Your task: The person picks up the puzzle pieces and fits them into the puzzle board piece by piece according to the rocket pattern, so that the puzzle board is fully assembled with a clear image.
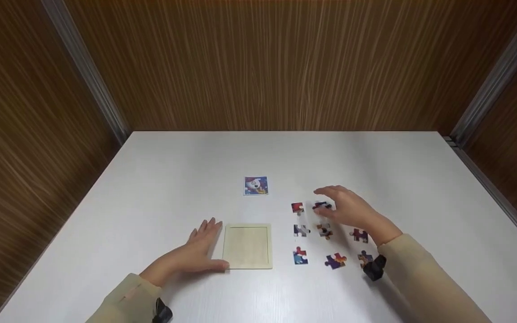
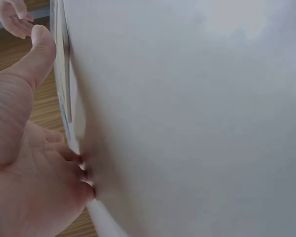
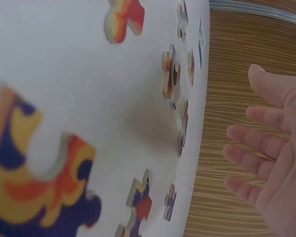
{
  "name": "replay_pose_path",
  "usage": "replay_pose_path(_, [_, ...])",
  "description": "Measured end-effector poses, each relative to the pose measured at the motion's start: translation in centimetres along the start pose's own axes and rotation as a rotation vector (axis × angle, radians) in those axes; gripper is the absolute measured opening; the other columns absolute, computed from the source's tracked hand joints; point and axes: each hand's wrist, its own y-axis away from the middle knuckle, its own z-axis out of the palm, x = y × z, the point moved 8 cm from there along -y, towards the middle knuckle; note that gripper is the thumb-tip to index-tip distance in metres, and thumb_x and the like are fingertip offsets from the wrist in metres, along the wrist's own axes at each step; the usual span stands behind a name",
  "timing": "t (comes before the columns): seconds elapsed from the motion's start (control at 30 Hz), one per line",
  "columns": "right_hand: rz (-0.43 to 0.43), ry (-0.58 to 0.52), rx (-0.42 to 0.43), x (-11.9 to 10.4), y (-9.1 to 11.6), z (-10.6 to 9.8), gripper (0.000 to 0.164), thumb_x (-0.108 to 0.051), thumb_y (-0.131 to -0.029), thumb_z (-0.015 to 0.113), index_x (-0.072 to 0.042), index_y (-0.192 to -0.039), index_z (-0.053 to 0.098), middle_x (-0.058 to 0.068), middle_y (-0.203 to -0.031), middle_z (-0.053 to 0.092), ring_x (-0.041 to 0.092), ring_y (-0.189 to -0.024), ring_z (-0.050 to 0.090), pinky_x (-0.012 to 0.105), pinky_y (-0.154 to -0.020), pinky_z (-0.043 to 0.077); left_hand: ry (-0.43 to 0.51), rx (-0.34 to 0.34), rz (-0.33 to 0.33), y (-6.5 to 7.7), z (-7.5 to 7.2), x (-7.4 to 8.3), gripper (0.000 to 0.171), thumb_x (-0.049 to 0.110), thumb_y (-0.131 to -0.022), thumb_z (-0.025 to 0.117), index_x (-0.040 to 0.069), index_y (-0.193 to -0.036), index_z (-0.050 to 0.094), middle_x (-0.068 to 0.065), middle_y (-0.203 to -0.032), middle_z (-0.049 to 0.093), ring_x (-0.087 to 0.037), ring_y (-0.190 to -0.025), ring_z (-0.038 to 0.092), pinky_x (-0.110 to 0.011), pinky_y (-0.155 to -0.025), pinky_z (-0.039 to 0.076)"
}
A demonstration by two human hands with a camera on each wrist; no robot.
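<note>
My left hand (image 1: 200,251) lies flat at the left side of a square wooden puzzle tray (image 1: 247,247), thumb at its lower left corner and other fingers spread on the table. In the left wrist view that thumb (image 2: 42,47) points up beside the tray's edge. My right hand (image 1: 348,208) is above the jigsaw pieces, fingers loosely bent around nothing. Its thumb overlaps a dark piece (image 1: 322,205) in the head view. Below it lies a piece with an eye pattern (image 1: 325,230). The right wrist view shows the palm (image 3: 286,163) and separated fingers, holding nothing.
Several loose pieces lie right of the tray, among them a red one (image 1: 297,207), a blue-red one (image 1: 300,255) and a purple-orange one (image 1: 335,260). A small picture card (image 1: 256,185) with a white cartoon animal lies behind the tray. Wood-grain panels (image 1: 276,67) surround the white table (image 1: 186,166).
</note>
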Motion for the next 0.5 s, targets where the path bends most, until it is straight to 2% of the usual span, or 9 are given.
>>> replay_pose_path(0.2, [-0.024,-0.027,-0.058,-0.5,-1.3,1.0,0.052,-0.028,-0.086,0.068,-0.006,-0.131,0.053,0.014,-0.131,0.051,0.034,-0.123,0.043,0.05,-0.098,0.036,0.029,-0.018,0.023,-0.2,0.2,-0.4,0.108,0.054,-0.074,0.071,-0.003,-0.147,0.015,-0.024,-0.152,-0.001,-0.04,-0.138,-0.009,-0.056,-0.107,-0.004])
replay_pose_path(0.5, [0.011,-0.087,-0.132,-0.6,-3.1,2.1,0.05,-0.018,-0.084,0.07,-0.002,-0.128,0.054,0.016,-0.129,0.052,0.033,-0.121,0.045,0.047,-0.098,0.037,0.068,-0.014,0.024,-0.5,0.5,-0.8,0.101,0.053,-0.078,0.068,0.007,-0.149,0.014,-0.02,-0.154,-0.003,-0.037,-0.138,-0.013,-0.056,-0.105,-0.01])
